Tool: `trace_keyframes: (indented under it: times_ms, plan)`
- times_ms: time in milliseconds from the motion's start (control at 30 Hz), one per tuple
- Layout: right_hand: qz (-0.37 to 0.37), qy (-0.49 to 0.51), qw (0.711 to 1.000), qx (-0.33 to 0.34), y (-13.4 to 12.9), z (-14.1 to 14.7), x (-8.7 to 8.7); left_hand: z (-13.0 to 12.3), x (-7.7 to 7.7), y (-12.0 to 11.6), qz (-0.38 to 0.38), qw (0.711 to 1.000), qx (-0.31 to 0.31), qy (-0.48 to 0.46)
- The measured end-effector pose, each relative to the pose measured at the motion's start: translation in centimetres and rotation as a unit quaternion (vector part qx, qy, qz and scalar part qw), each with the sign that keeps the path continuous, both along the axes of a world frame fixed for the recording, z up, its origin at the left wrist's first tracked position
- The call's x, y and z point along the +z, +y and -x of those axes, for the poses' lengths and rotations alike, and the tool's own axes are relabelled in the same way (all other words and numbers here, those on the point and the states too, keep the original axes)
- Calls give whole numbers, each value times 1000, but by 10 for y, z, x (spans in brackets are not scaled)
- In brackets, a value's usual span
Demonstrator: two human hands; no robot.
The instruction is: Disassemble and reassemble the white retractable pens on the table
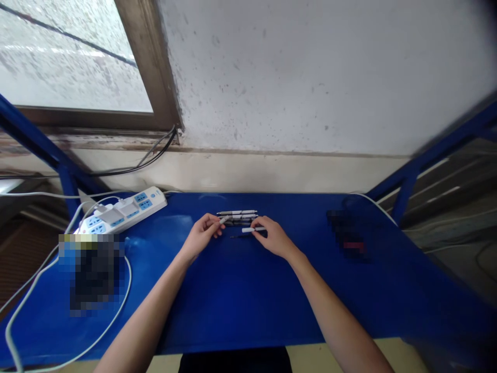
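Observation:
Several white-and-dark pens (pixel 237 213) lie side by side in a row on the blue table, just beyond my hands. My left hand (pixel 202 234) is closed, its fingertips pinching a short white pen part (pixel 224 220) at the left end of the row. Between the thumb and fingers of my right hand (pixel 275 238) is a white pen barrel (pixel 247 230), held roughly level. Below that barrel a thin dark pen refill (pixel 236 237) rests on the table, its right end hidden near my right fingers.
On the left of the blue table (pixel 240 300), a white power strip (pixel 145 199) has plugs in it and white cables (pixel 126 295) looping down. A blurred-out dark object (pixel 97 274) sits near it, another (pixel 345 233) at the right. Behind stands a wall (pixel 295 93).

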State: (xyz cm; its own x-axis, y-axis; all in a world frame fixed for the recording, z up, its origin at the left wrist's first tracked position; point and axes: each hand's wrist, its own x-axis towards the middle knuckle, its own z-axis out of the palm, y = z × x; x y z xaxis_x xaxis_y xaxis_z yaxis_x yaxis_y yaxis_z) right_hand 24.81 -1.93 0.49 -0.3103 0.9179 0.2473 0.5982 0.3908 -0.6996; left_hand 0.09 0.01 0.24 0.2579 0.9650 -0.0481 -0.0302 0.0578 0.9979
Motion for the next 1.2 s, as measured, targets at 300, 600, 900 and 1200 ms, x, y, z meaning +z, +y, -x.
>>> trace_keyframes:
  times_ms: [300, 600, 900, 1200]
  plan:
    - [178, 313, 932, -47, 10, -3, -7, 2, 3, -2, 131, 977, -12, -169]
    - [300, 447, 841, -54, 10, -4, -4, 4, 5, 0, 159, 961, -30, -223]
    - [318, 486, 811, -66, 10, -5, -4, 4, 3, 0, 126, 971, -15, -201]
    - [284, 432, 855, -36, 8, -3, -4, 4, -1, 1, 99, 982, -9, -158]
